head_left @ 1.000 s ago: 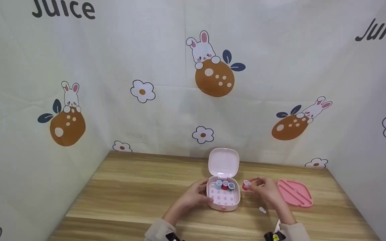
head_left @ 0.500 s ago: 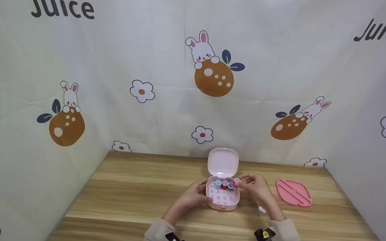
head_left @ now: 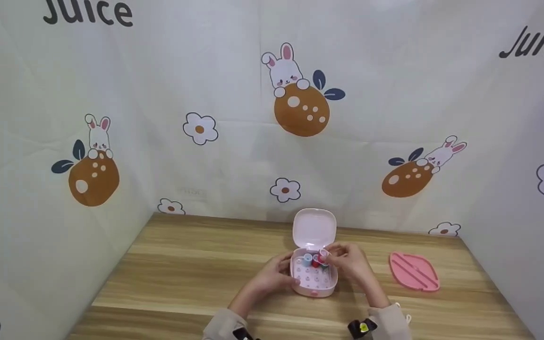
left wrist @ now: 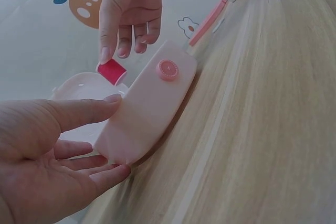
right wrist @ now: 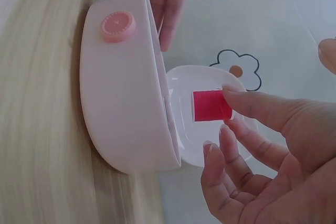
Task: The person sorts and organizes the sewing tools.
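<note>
Right of centre on the table, a pale pink box (head_left: 315,293) stands with its hinged lid (head_left: 314,229) raised. My left hand (head_left: 271,276) grips the box's left side, thumb (left wrist: 86,113) at the rim and fingers round the outer wall. Between thumb and fingertip my right hand (head_left: 351,263) pinches a red thread spool (right wrist: 210,106), tilted, over the back of the box. Along the box's back sit a light blue spool (head_left: 307,260), another red spool (head_left: 315,264) and a greenish one, mostly covered by my right hand's fingers. The box floor carries small printed motifs.
A pink tray (head_left: 414,271) with two diagonal grooves lies flat on the wooden table (head_left: 196,264), right of the box. Small white bits (head_left: 408,318) show beside the right sleeve. A printed curtain (head_left: 234,156) rises along the table's back and sides.
My right hand has carried the red spool leftward, from beside the box to over its back row of spools. The left hand keeps its grip on the box.
</note>
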{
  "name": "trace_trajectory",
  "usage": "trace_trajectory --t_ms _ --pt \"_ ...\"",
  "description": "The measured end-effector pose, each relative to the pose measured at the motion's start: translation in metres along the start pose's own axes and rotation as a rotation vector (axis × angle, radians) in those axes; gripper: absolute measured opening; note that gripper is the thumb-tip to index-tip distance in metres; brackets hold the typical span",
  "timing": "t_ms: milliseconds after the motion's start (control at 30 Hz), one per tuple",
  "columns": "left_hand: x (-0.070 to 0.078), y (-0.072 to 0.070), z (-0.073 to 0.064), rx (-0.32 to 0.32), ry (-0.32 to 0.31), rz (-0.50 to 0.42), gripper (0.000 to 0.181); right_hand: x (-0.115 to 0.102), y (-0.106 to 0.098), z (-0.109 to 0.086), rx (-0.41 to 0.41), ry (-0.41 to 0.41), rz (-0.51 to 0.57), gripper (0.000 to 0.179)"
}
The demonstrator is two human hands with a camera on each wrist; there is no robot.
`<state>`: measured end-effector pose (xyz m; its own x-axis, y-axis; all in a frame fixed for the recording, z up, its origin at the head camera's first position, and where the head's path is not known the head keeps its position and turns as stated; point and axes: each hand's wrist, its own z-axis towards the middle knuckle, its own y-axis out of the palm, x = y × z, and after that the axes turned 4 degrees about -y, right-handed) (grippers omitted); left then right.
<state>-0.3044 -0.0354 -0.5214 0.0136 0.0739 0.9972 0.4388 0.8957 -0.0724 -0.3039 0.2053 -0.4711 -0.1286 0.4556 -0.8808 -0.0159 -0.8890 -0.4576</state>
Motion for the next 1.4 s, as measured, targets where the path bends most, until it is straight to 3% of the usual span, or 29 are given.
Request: trace_trajectory --t_ms 867,1167,1400 --pt "0.001 0.001 -0.001 -0.033 -0.011 -0.056 0.082 -0.003 0.027 0.012 -0.052 -0.054 0.111 0.022" --pt "0.002 -0.001 -0.001 -0.032 -0.010 -0.036 0.082 -0.002 0.038 0.015 -0.072 -0.105 0.165 0.024" --pt "0.001 -0.003 -0.001 -0.032 0.003 -0.021 0.081 0.001 0.045 0.020 -0.073 -0.133 0.142 0.023"
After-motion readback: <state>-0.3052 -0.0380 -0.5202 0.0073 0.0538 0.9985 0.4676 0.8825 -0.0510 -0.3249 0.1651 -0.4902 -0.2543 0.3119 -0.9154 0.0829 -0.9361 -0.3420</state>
